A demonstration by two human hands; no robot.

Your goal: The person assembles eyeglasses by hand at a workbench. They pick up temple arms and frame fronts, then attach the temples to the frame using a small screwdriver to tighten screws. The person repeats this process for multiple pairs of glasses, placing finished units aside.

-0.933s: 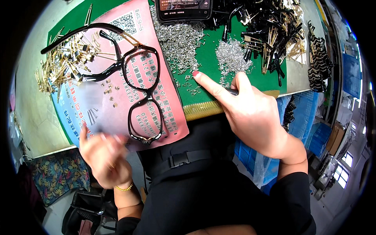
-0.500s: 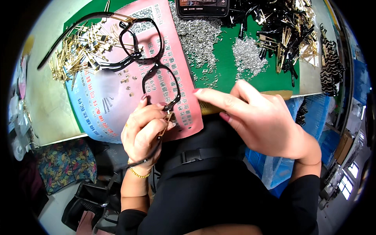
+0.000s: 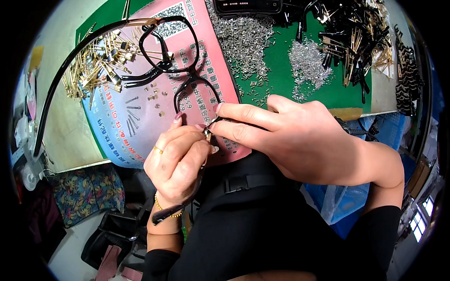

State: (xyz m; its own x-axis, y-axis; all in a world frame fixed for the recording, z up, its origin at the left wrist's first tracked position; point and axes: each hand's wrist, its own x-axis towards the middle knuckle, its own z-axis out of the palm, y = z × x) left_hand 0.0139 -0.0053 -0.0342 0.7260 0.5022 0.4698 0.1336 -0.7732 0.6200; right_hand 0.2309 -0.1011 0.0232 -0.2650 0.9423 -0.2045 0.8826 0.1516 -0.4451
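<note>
A pair of black eyeglass frames (image 3: 192, 73) without visible lenses lies tilted above a pink and blue printed sheet. One black temple arm (image 3: 50, 96) with a gold front section stretches out to the left; the other runs down through my left hand (image 3: 174, 159). That hand is closed around the near corner of the frames, by a gold hinge piece (image 3: 208, 136). My right hand (image 3: 307, 140) meets it there, index finger and thumb closed on the near rim beside the hinge. Any small part between those fingertips is hidden.
Gold and black temple pieces (image 3: 105, 56) are heaped on the left. Silver screw-like bits (image 3: 243, 51) and a smaller silver pile (image 3: 309, 65) cover parts of the green mat (image 3: 276, 70). More temples (image 3: 354, 56) and a phone (image 3: 248, 6) lie farther back. Loose tiny bits (image 3: 157, 98) dot the sheet (image 3: 225, 75).
My right hand has moved left, bringing its fingertips from the air onto the frames' near corner. The frames have turned slightly, and the left temple arm has swung lower.
</note>
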